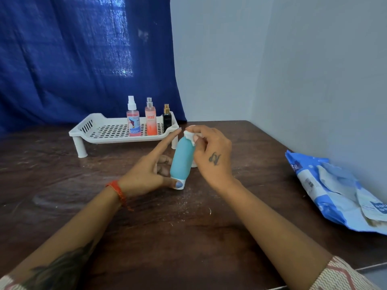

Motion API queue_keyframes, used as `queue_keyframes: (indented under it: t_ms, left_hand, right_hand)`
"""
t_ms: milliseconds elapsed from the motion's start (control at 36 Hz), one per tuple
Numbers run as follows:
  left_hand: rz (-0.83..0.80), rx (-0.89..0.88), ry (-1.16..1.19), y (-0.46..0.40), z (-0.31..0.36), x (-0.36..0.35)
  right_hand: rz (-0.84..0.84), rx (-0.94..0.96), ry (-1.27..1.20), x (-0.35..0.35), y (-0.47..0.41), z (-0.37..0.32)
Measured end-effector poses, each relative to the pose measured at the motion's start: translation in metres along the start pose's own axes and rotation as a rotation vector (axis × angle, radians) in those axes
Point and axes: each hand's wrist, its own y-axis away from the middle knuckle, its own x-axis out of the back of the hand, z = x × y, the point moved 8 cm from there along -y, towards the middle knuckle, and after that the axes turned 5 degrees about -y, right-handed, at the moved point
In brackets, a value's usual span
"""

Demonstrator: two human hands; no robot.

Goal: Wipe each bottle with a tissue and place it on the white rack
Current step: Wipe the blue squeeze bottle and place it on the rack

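Two bare forearms reach in from the bottom edge over a dark wooden table (62,185), the left one tattooed and wearing an orange thread at the wrist, each with a patterned sleeve just showing. Between the hands, just in front of the white rack (98,130), is a teal bottle (181,159) with a white cap end, tilted so its far end leans toward the rack's near right corner. The left hand (146,174) holds it low down, thumb pressed on the white end and curled fingers behind the body, the index finger stretched out straight toward the rack. The right hand (211,158), with a small tattoo on its back, has its fingers curled around a small wad of white tissue (189,136), pinched against the bottle's upper end. Judging by this, the wiping of this bottle is under way and it has yet to go on the rack. Three bottles already stand upright at the rack's right end: a pink spray bottle (133,122) with a white nozzle and an unreadable picture label, a peach spray bottle (151,122) whose label reads "ENGAGE", and a small dark bottle (167,120) with a gold top. The rack's left part is bare mesh. A small white object sits partly hidden behind the right hand; it cannot be identified. Well to the right of the rack, against the wall, lies a blue and white tissue packet (335,193); its print is too distorted to read.
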Motion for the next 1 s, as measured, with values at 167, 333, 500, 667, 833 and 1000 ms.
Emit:
queue_keyframes:
  t_ms: [167, 333, 500, 667, 833, 1000]
  left_hand:
    - [-0.01, -0.033, 0.0, 0.0, -0.001, 0.0]
    - [0.05, -0.046, 0.083, 0.0, 0.001, 0.007]
    - [0.099, -0.006, 0.213, 0.002, 0.004, 0.013]
    - [0.152, 0.099, 0.394, 0.002, -0.005, 0.018]
    - [0.229, 0.133, 0.46, 0.003, -0.008, 0.025]
    - [0.289, 0.149, 0.531, 0.004, -0.008, 0.032]
  right_hand:
    - [-0.083, -0.22, -0.014, -0.001, 0.006, 0.024]
    - [-0.206, -0.368, -0.068, -0.016, 0.02, 0.035]
    - [-0.219, -0.353, -0.095, -0.016, 0.02, 0.033]
    - [-0.137, 0.098, 0.003, -0.01, 0.022, -0.003]
    - [-0.2, 0.353, 0.024, -0.015, 0.032, -0.025]
    - [-0.136, 0.269, -0.034, -0.011, 0.028, -0.017]
